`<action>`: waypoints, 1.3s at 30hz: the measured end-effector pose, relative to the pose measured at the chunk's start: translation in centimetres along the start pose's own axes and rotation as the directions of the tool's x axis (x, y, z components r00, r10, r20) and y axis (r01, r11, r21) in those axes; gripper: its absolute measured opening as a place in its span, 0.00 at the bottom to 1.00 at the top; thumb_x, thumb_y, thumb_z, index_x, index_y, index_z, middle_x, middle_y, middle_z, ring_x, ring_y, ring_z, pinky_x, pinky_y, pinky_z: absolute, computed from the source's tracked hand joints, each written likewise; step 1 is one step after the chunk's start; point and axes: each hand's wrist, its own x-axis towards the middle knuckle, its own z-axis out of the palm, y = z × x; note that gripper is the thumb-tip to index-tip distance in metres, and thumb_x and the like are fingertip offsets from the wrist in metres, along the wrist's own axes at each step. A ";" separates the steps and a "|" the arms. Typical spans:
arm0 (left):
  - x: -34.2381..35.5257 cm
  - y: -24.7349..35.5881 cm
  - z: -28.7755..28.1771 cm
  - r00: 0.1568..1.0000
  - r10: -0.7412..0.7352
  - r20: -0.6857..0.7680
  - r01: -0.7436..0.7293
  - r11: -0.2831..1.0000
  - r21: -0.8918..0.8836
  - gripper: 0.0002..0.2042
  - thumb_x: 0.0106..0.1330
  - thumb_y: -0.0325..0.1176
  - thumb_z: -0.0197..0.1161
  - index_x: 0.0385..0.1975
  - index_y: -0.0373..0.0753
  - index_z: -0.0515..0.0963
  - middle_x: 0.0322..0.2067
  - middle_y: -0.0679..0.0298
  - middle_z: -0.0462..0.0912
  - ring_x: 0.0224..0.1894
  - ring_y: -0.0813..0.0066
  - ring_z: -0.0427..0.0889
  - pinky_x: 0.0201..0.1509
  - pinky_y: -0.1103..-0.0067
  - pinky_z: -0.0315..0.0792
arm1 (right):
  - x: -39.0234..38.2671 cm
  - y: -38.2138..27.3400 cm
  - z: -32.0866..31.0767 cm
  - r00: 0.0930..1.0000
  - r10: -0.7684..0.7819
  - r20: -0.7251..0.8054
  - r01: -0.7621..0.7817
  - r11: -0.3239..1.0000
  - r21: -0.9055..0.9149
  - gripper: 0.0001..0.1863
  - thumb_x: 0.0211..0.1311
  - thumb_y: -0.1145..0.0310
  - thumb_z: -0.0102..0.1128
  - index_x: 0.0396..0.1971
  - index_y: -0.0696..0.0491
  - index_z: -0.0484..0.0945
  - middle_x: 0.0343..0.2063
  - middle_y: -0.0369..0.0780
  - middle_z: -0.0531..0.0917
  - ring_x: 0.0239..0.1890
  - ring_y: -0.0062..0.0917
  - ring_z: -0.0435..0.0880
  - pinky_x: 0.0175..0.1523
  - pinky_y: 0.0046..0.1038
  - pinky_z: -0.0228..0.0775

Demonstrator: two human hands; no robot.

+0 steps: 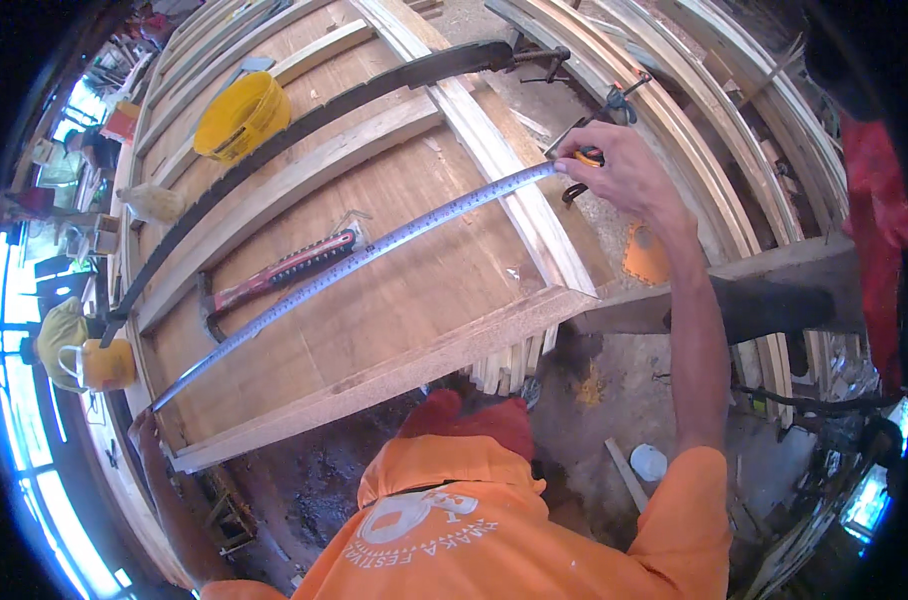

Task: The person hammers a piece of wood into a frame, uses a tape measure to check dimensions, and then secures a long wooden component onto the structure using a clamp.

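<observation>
A steel measuring tape [414, 228] is drawn out straight across a plywood panel with a wooden frame [394, 385]. My right hand [619, 172] is closed round the tape's case, just past the frame's right rail. Only a bit of black and orange of the case shows between the fingers. At the panel's left edge my left hand [146, 436] holds the tape's end at the frame corner. A hammer with a red and black handle [289, 268] lies on the plywood just beyond the tape, apart from both hands.
A long dark bar clamp [304, 128] spans the frame beyond the hammer. Farther back, a yellow bucket [242, 118] stands on the panel. Long timber strips [694, 130] are stacked at right. A yellow jug [107, 364] stands beyond the left edge. Below hang wood offcuts [514, 362].
</observation>
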 end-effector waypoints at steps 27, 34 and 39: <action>1.8 -1.9 0.9 0.991 0.038 -0.130 -0.057 0.988 -0.143 0.17 0.72 0.42 0.69 0.50 0.35 0.84 0.30 0.75 0.79 0.30 0.86 0.74 0.31 0.83 0.67 | -0.3 -0.4 -0.9 0.984 -0.025 0.174 -0.007 0.984 0.178 0.23 0.65 0.50 0.72 0.50 0.53 0.87 0.41 0.44 0.89 0.43 0.32 0.86 0.52 0.34 0.77; 2.4 -3.3 -0.1 0.988 0.050 -0.147 -0.074 0.985 -0.159 0.18 0.71 0.42 0.70 0.52 0.34 0.84 0.30 0.75 0.80 0.30 0.87 0.74 0.30 0.84 0.66 | -0.2 -0.7 -1.0 0.987 -0.026 0.157 0.001 0.987 0.158 0.21 0.68 0.53 0.70 0.51 0.53 0.87 0.42 0.44 0.90 0.43 0.32 0.87 0.54 0.34 0.77; 4.1 -3.9 -1.1 0.996 -0.022 -0.083 0.014 0.995 -0.094 0.20 0.74 0.48 0.64 0.53 0.38 0.83 0.45 0.65 0.86 0.49 0.75 0.82 0.54 0.71 0.75 | -0.2 -0.9 -1.3 0.989 -0.034 0.141 0.020 0.995 0.101 0.20 0.68 0.54 0.69 0.51 0.54 0.87 0.42 0.44 0.90 0.44 0.33 0.87 0.54 0.34 0.78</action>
